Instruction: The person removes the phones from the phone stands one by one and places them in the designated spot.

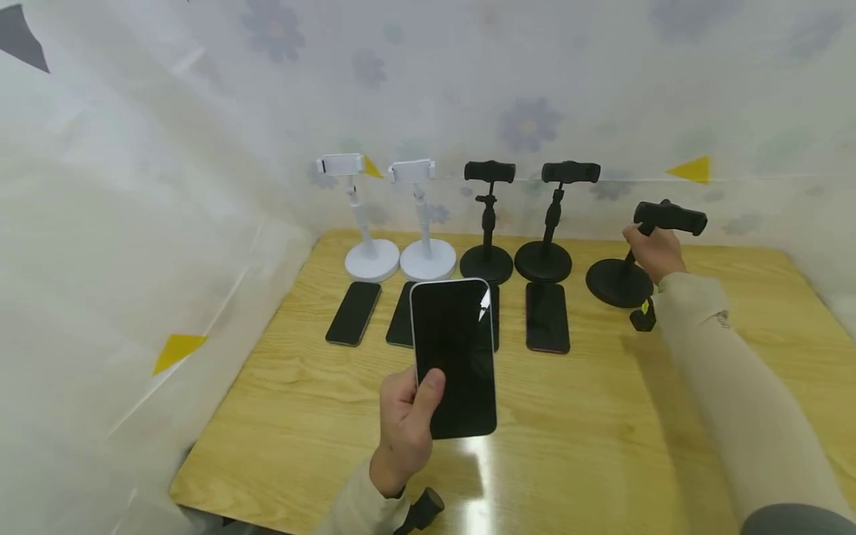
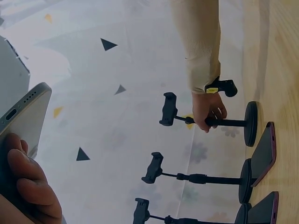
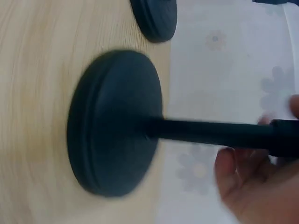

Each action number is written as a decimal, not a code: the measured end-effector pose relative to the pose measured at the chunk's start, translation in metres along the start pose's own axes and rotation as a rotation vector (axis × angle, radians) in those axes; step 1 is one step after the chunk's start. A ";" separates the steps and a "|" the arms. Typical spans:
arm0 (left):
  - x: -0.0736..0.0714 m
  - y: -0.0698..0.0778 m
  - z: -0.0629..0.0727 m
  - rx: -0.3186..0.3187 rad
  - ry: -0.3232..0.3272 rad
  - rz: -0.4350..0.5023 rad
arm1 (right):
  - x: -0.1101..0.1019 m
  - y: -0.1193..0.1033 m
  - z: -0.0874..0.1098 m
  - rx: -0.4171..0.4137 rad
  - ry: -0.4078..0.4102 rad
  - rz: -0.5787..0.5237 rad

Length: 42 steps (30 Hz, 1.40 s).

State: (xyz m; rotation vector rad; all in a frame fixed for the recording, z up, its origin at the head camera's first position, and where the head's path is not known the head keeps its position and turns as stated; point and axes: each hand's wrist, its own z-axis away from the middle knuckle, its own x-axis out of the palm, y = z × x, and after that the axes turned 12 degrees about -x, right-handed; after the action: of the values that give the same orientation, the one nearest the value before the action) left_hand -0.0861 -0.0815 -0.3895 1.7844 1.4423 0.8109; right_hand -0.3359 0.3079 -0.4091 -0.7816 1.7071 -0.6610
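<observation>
My left hand (image 1: 404, 435) holds a smartphone (image 1: 461, 349) upright over the front of the table, thumb across the dark screen's lower left. In the left wrist view its fingers (image 2: 37, 186) wrap the phone's back, and the charging port edge shows. At the right, my right hand (image 1: 658, 253) grips the pole of a black phone stand (image 1: 611, 284), just below its clamp. The right wrist view shows the stand's round base (image 3: 124, 126) close on the wood, with the fingers (image 3: 225, 170) around the pole; part of that hand is out of frame.
Two white phone stands (image 1: 371, 260) and two more black ones (image 1: 543, 261) line the table's (image 1: 301, 438) back edge. Several dark phones (image 1: 547, 318) lie in front of them, one (image 1: 400, 327) partly hidden by the held phone. A patterned sheet (image 1: 441, 89) hangs behind.
</observation>
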 end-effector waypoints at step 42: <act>0.004 -0.016 0.009 -0.111 -0.019 -0.002 | -0.007 0.004 -0.010 0.062 -0.099 0.213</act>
State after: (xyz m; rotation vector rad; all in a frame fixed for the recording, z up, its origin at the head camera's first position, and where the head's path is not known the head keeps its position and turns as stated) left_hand -0.0871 -0.0764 -0.4077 1.7026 1.3602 0.8533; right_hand -0.3453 0.3162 -0.4052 -0.5701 1.6443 -0.5173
